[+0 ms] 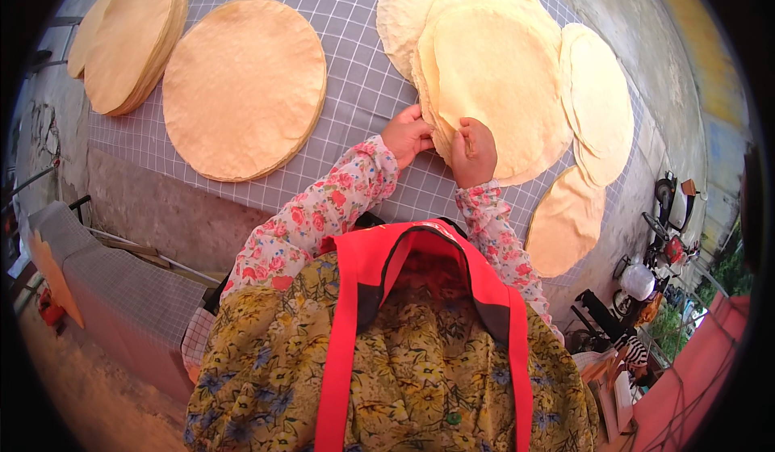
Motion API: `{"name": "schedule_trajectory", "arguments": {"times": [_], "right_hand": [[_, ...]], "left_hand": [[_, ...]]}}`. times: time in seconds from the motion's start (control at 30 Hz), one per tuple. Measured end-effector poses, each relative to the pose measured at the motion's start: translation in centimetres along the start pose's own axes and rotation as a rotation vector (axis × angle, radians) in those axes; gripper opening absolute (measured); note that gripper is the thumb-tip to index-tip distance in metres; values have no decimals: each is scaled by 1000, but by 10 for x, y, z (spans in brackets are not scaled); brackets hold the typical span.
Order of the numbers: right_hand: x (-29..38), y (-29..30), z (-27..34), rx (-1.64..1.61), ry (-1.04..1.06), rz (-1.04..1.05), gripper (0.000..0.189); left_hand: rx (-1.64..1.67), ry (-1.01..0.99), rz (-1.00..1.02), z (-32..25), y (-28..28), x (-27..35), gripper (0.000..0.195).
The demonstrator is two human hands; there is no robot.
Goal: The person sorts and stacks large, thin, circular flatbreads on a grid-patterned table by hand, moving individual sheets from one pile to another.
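Observation:
Thin round flatbread sheets (496, 83) lie in a loose, fanned stack on a grey checked cloth (357, 76). My left hand (407, 137) pinches the stack's near left edge between thumb and fingers. Just right of it, my right hand (475, 152) is curled with its fingertips on the edge of the upper sheets, whose rim lifts a little there. Exactly how many sheets each hand grips cannot be told. A neat round stack of flatbreads (245, 89) rests to the left of my hands.
A thicker flatbread stack (130, 43) stands at the far left. Overlapping pale sheets (599, 107) and a wrinkled sheet (566, 222) lie along the right side. A second cloth-covered table (121, 282) is at the lower left. Motorbikes (669, 210) stand beyond the right edge.

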State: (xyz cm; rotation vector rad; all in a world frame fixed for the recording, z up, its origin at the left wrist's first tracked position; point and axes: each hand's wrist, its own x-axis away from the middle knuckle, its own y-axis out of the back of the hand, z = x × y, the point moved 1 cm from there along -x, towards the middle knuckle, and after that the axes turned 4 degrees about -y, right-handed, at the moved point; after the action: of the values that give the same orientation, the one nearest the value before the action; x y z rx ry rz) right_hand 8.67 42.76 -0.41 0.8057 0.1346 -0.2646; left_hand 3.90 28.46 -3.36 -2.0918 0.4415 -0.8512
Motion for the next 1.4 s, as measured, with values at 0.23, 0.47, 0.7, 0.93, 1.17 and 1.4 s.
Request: {"name": "schedule_trajectory", "arguments": {"times": [0.23,0.47,0.7,0.93,1.17,1.4], "right_hand": [[0,3,16,155,122,8,37],[-8,4,12,368,81,65,31],[4,12,14,325,213,56,11],[8,10,-2,197,60,101,26],[33,50,-33,59,-35,89,46],[32,112,-234,-40,-1019,-226,37]], "left_hand": [[-5,28,-82,9,-8,-8,35],[-76,55,-255,17,-17,-16,27],[-123,47,-355,21,-15,-18,24],[-96,50,-190,22,-17,-12,27],[-136,21,-204,24,-13,-7,27],[-215,34,-356,56,7,-19,29]]}}
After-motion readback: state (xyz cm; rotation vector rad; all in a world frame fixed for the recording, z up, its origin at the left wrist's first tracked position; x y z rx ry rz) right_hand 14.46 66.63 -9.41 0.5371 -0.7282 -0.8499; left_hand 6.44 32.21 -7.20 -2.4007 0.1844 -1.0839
